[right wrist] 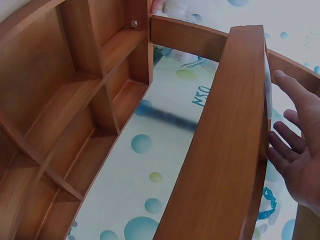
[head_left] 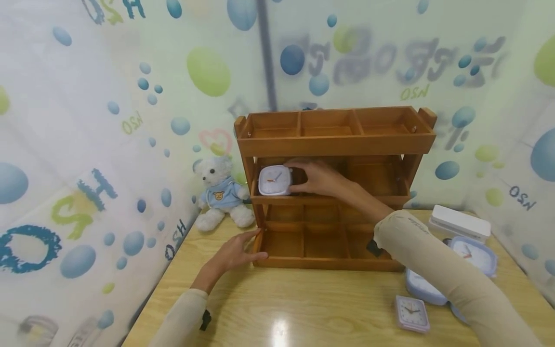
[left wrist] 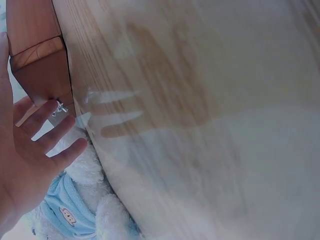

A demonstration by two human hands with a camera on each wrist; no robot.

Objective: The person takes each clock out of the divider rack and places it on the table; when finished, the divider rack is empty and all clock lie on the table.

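Note:
A three-tier wooden rack (head_left: pixel 334 144) stands on the table (head_left: pixel 303 308). A white square clock (head_left: pixel 274 180) sits in the left compartment of its middle tier. My right hand (head_left: pixel 314 177) reaches into that tier, fingers lying along the clock's top and right side. In the right wrist view, the right hand (right wrist: pixel 297 145) shows straight, spread fingers beside a rail of the rack (right wrist: pixel 230 140). My left hand (head_left: pixel 236 253) rests flat against the rack's lower left corner. In the left wrist view, the left hand (left wrist: pixel 30 150) is spread beside that corner post (left wrist: pixel 40 65).
A white teddy bear in a blue shirt (head_left: pixel 218 193) sits left of the rack, and the bear (left wrist: pixel 80 210) is also below my left hand. Three more clocks (head_left: pixel 412 313) (head_left: pixel 422 286) (head_left: pixel 474 253) and a white box (head_left: pixel 459 222) lie at the right. Patterned walls close in.

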